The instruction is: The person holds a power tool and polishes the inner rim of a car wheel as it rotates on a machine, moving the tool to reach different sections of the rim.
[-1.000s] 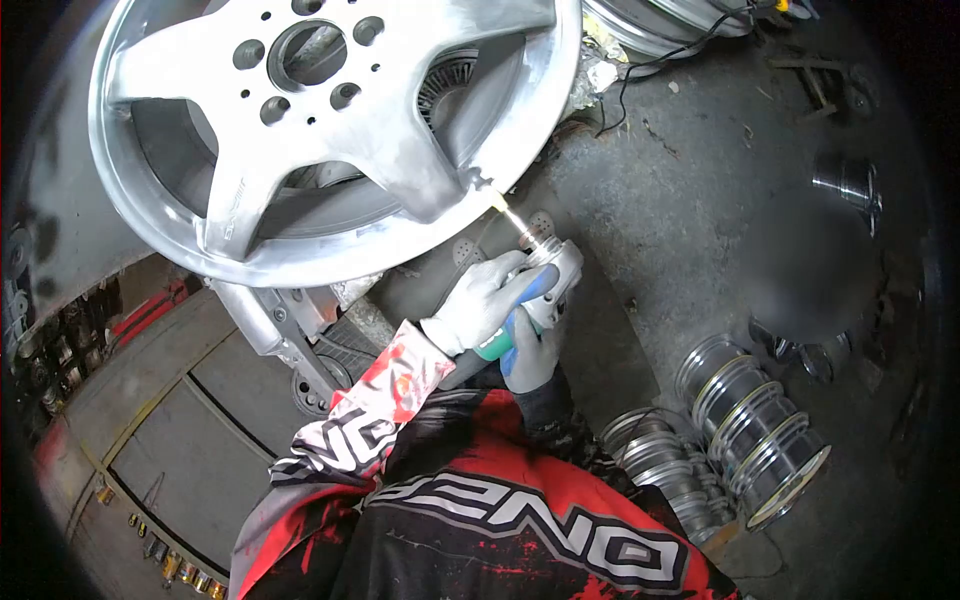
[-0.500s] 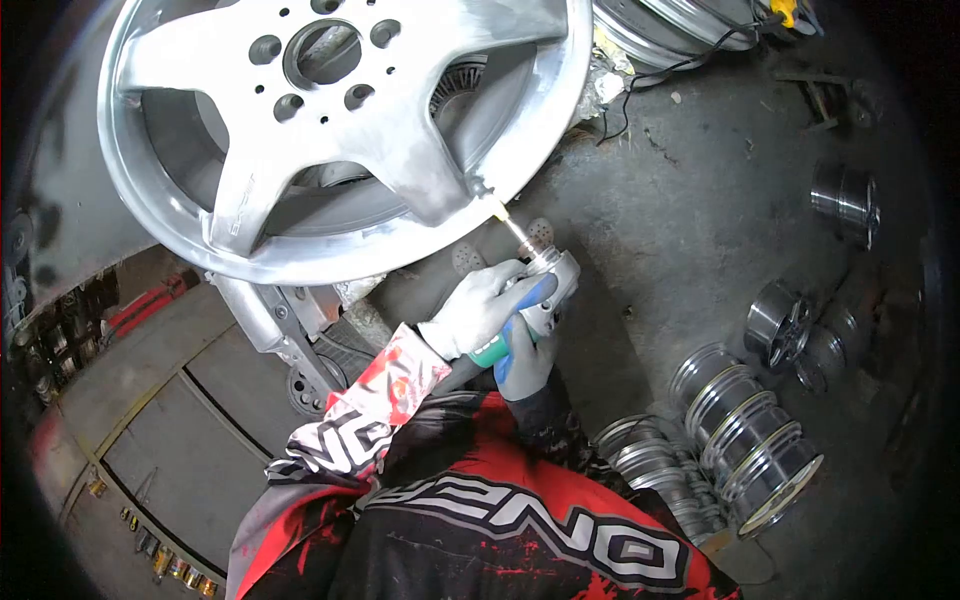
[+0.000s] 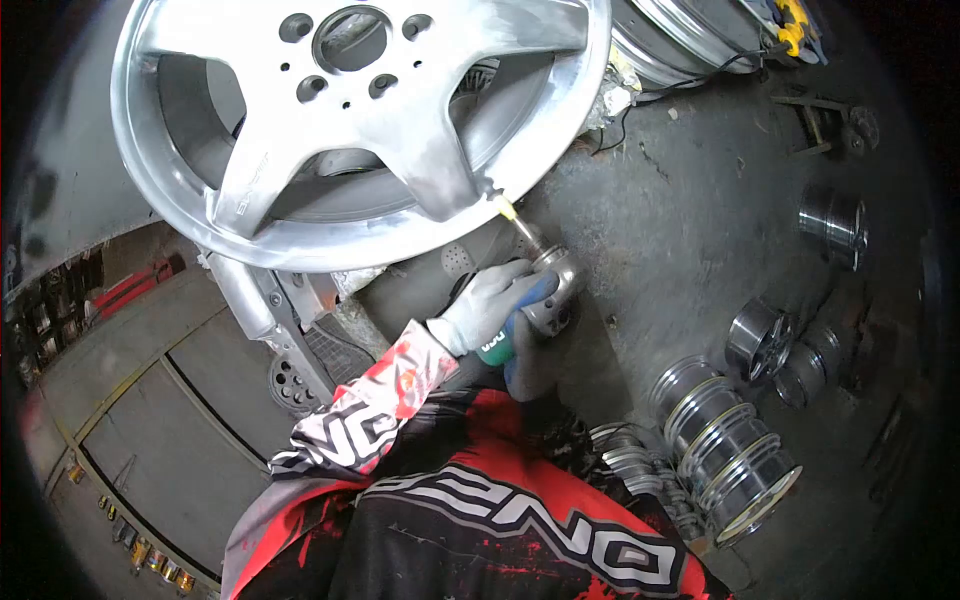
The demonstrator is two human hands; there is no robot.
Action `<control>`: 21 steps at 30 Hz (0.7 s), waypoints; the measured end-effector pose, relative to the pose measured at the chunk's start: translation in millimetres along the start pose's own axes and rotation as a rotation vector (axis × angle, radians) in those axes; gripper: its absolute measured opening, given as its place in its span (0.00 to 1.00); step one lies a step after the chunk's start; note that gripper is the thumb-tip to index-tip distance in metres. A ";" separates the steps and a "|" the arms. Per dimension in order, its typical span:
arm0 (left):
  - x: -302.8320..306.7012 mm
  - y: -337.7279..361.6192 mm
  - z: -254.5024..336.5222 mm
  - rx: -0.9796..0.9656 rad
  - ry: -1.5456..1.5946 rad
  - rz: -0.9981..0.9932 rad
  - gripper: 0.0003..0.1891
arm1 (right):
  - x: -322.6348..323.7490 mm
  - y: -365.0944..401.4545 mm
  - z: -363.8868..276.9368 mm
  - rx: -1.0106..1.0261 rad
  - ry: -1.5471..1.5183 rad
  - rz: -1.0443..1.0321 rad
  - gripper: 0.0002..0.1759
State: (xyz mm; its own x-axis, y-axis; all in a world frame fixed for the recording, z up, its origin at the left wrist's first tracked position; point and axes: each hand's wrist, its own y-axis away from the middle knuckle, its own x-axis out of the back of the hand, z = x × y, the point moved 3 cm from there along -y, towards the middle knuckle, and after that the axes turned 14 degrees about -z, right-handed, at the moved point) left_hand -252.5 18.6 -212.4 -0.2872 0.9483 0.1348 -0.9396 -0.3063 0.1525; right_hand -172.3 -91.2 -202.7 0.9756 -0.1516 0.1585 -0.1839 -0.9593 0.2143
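A large silver alloy wheel with broad spokes fills the upper left, tilted toward me. My left hand, in a white and blue work glove, is closed over the front of a green and metal grinder. Below it my right hand, gloved in grey and blue, wraps the grinder's body from the right, its fingers partly hidden. From the grinder's head a long thin shaft reaches up to the wheel. Its small tip meets the end of the lower right spoke, beside the rim.
Shiny wheel rims are stacked at lower right, with loose rims on the floor. More rims stand at the top, near a black cable and a yellow tool. A metal stand is below the wheel.
My view has turned slightly, so the wheel appears farther right and higher. Both hands keep hold of the grinder, and its tip stays by the same spoke end.
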 end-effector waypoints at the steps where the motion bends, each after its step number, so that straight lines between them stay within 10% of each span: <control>1: 0.4 -1.6 1.3 -0.001 0.001 0.003 0.17 | -4.9 2.9 -5.0 -0.016 -0.153 0.228 0.40; 5: 3.8 -22.5 9.2 0.018 0.095 0.098 0.24 | 16.4 -6.8 -15.2 -0.124 -0.120 0.178 0.39; 8: 3.5 -24.9 3.4 0.166 0.260 0.135 0.25 | 17.0 -12.0 -18.2 0.025 0.690 0.015 0.43; 10: -0.7 -7.8 5.1 0.077 0.167 0.139 0.24 | 5.8 -5.0 -15.2 -0.204 -0.173 0.213 0.42; 15: -17.7 -5.1 0.8 -0.114 0.033 0.182 0.20 | 1.1 8.8 -0.1 -0.182 -0.582 0.269 0.42; 16: -3.7 -12.1 16.7 0.082 0.096 0.068 0.24 | 3.7 9.6 5.9 -0.177 -0.765 0.269 0.43; 19: -4.2 -18.6 6.2 0.308 0.425 0.118 0.26 | 9.6 2.3 -4.9 -0.207 0.028 -0.005 0.41; 21: -2.5 -4.7 5.4 0.394 0.376 0.045 0.20 | -0.5 4.6 -10.7 -0.252 -0.269 0.110 0.39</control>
State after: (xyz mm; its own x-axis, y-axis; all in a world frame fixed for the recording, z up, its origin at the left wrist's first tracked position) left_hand -246.3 17.1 -208.1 -0.4400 0.8758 -0.1985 -0.8047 -0.2865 0.5200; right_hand -174.9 -93.1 -191.5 0.9387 -0.3399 -0.0575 -0.2806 -0.8503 0.4452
